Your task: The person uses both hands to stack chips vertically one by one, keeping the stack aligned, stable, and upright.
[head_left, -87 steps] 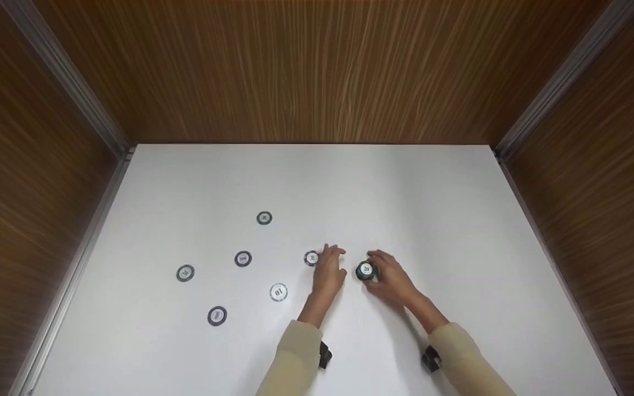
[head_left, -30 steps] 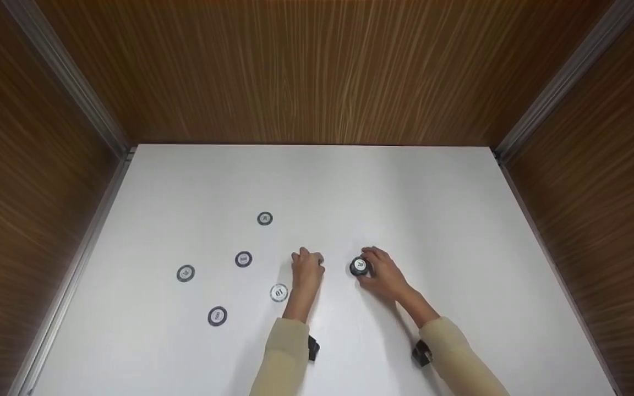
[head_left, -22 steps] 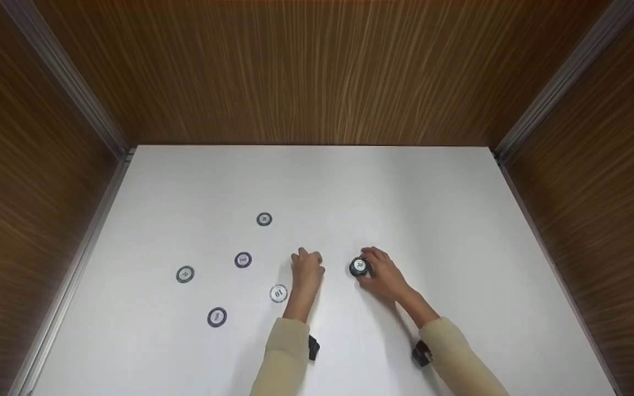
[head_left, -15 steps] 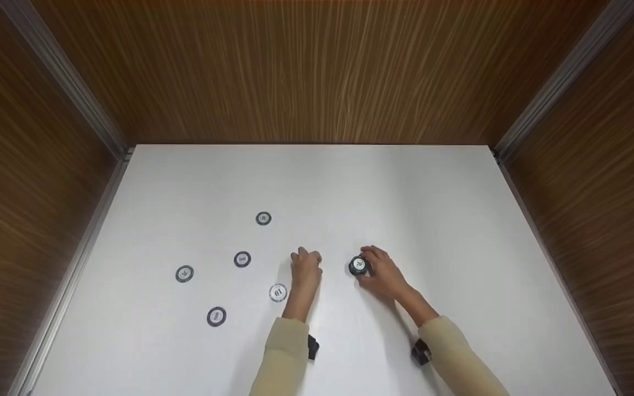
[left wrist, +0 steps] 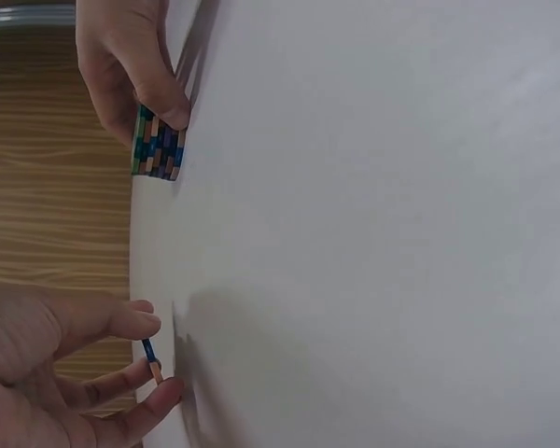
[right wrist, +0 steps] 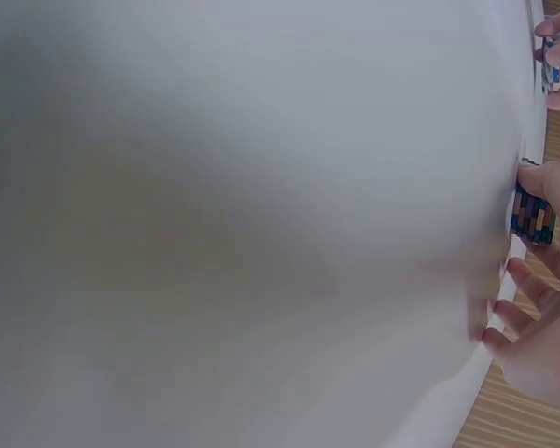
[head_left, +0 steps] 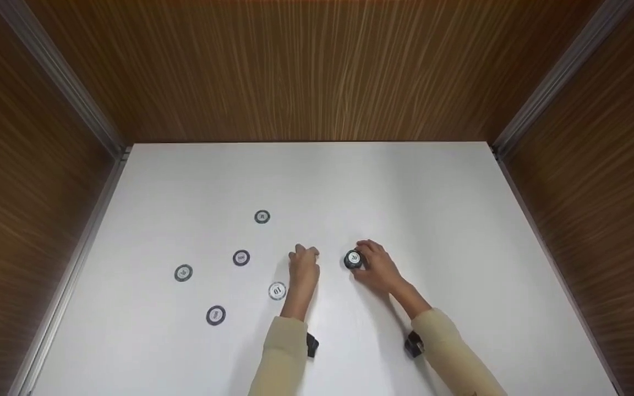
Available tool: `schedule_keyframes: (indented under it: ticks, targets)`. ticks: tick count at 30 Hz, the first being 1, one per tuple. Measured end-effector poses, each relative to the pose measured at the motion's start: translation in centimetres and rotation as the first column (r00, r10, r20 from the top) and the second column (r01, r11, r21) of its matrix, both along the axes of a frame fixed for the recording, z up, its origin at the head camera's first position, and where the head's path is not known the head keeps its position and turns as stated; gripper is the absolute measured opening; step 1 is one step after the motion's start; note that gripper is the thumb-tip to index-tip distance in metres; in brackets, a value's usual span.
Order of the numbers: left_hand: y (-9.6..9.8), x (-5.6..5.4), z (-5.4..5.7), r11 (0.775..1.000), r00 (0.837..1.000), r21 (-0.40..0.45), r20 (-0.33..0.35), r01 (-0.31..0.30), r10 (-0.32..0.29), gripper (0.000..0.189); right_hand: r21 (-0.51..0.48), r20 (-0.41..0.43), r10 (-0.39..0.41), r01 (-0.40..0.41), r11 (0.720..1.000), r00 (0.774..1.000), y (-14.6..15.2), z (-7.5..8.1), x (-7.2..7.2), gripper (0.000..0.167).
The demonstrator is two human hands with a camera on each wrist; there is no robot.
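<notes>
Between the thumb and fingers of my right hand (head_left: 381, 269) is a stack of poker chips (head_left: 353, 258), its top chip marked 20. In the left wrist view the stack (left wrist: 159, 149) shows a side of blue, orange and green bands. My left hand (head_left: 304, 269), to the left of the stack, pinches a single poker chip (left wrist: 150, 352) by its edges, tilted on its side. From the head camera that chip is hidden by the fingers; the right wrist view shows its face (right wrist: 550, 73) partly. The two hands are apart, the stack and the single chip not touching.
Several loose chips lie flat on the white table (head_left: 432, 203) to the left: a white one marked 10 (head_left: 277, 291), purple-edged ones (head_left: 216, 315), and dark-edged ones (head_left: 183, 273). Wood-grain panels (head_left: 306, 71) enclose the table at the back and sides.
The chip that lay beside my left hand has been picked up, and that hand has shifted left. My right hand and the stack have moved slightly left and away from me.
</notes>
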State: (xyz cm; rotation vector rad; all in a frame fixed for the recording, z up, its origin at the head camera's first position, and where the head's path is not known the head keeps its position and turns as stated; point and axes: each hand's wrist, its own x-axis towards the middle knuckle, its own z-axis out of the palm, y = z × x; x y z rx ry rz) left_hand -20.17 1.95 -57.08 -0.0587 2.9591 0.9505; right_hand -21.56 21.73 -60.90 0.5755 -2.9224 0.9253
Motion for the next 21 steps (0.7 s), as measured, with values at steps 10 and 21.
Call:
schedule_keyframes:
  ticks: [10, 21]
  targets:
    - [0.5, -0.2, 0.5, 1.0, 0.995, -0.005, -0.1, 0.007, -0.008, 0.023, 0.029, -0.024, -0.003, 0.003, 1.0, 1.0, -1.2, 0.3, -0.8, 0.047]
    - [2.0, -0.9, 1.4, 0.996, 0.985, -0.029, -0.146, 0.085, -0.089, 0.022, 0.016, 0.025, -0.031, 0.03, 0.999, 0.999, -1.4, 0.0, -1.1, 0.046]
